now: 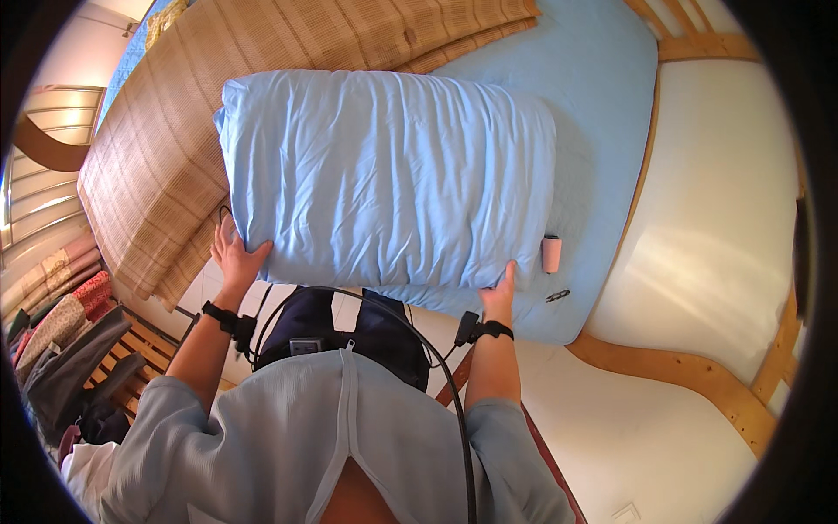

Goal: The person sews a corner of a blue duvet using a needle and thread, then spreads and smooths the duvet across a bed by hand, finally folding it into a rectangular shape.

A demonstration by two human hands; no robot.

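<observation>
A light blue folded quilt [386, 177], creased along its length, lies in front of me on the bed. At its near left corner is my left hand [237, 257], thumb on top and the other fingers spread along the side. My right hand [499, 295] grips the near right edge; its thumb rests on the upper face and the fingers are hidden beneath the cloth. To the right of the quilt are a pink cylindrical object [552, 255] with a dark end and a small dark item [558, 296], too small to name.
A woven brown mat [150, 190], partly folded over, covers the left and far side of the blue-sheeted bed [602, 131]. A curved wooden bed frame [681, 373] runs along the right. Clothes and fabrics [72, 340] are heaped on a slatted wooden rack [147, 334] at left. A black cable [452, 373] crosses my front.
</observation>
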